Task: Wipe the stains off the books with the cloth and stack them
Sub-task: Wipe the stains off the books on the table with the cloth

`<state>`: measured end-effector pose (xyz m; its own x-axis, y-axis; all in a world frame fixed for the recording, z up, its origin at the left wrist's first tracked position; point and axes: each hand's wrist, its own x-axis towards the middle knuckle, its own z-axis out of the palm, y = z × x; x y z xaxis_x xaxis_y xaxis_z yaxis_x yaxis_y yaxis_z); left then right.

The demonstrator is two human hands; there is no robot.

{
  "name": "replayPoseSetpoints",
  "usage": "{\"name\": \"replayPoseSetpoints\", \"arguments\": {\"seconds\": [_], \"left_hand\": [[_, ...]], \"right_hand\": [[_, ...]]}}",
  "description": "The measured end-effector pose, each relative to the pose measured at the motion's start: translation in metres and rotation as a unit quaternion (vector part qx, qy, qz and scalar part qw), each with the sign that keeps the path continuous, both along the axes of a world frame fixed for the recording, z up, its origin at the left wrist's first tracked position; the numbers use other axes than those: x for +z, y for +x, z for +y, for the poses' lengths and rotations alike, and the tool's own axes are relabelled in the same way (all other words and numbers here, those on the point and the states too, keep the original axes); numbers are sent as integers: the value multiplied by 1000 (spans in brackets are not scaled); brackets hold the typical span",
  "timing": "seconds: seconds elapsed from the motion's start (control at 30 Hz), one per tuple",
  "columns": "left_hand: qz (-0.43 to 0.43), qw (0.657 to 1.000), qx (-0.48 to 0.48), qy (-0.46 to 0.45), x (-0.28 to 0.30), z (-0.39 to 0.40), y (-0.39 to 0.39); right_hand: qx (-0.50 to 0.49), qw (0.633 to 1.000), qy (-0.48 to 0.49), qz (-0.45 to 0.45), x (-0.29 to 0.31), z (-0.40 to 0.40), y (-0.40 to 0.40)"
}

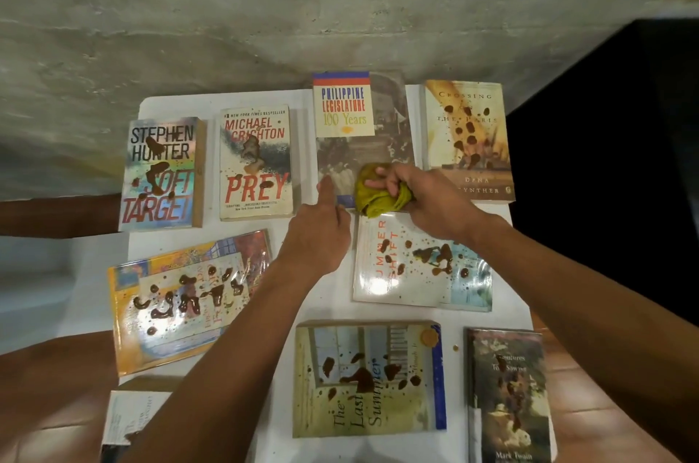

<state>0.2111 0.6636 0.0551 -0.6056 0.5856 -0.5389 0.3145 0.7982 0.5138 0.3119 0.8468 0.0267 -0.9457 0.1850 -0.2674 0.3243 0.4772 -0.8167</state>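
There, on the white desk [333, 311] among stained books, the left hand [317, 239] pressed its fingers on the Philippine Legislature book [363, 129], while the right hand [427, 197] gripped the yellow cloth [374, 197] on its lower edge.

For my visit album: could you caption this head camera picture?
Right hand wipes the Philippine Legislature book with a yellow cloth; left hand steadies it.

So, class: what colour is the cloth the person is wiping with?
Mustard yellow cloth, seen in the head view.
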Motion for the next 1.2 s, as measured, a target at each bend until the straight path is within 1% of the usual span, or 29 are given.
{"name": "replayPoseSetpoints", "arguments": {"seconds": [0.13, 0.23, 0.33, 0.4, 0.43, 0.53, 0.6, 0.67, 0.73, 0.83, 0.87, 0.93, 1.07, 1.13, 1.2], "left_hand": [[-3, 1000, 7, 22, 2, -3, -1], [0, 1000, 0, 25, 3, -4, 1], [6, 1000, -6, 15, 4, -3, 2], [9, 1000, -12, 4, 2, -3, 1], [12, 1000, -20, 1, 1, -4, 1], [-1, 999, -48, 10, -2, -7, 4], [4, 997, -81, -10, -5, -10, 10], [59, 991, -113, -42, -5, -12, 17], [103, 987, -119, -46, -4, -13, 23], [119, 982, -128, -68, -3, -16, 29], [120, 981, -132, -79, -2, -17, 30], [121, 979, -138, -91, -1, -19, 32], [124, 981, -119, -88, 7, -23, 33], [136, 984, -99, -66, 18, -22, 35], [152, 986, -65, -20, 28, -22, 37]], "right_hand": [[-15, 998, -66, -6, 5, -6, 12], [-14, 998, -55, -30, 6, -6, 19], [-14, 994, -94, -52, 11, -10, 23], [-10, 996, -46, -76, 22, -9, 22], [-22, 996, -44, -77, 28, -7, 20], [-104, 986, -117, -52, 43, -6, 19], [-175, 968, -178, -40, 49, -8, 22], [-231, 939, -255, -24, 55, -11, 28], [-281, 898, -338, -8, 61, -16, 36], [-349, 824, -446, 10, 65, -25, 50], [-370, 801, -471, 12, 66, -28, 54], [-407, 770, -491, 5, 70, -34, 63], [-444, 743, -501, -14, 79, -45, 78], [-447, 748, -490, -26, 83, -51, 84], [-454, 753, -476, -32, 87, -56, 88]]}}
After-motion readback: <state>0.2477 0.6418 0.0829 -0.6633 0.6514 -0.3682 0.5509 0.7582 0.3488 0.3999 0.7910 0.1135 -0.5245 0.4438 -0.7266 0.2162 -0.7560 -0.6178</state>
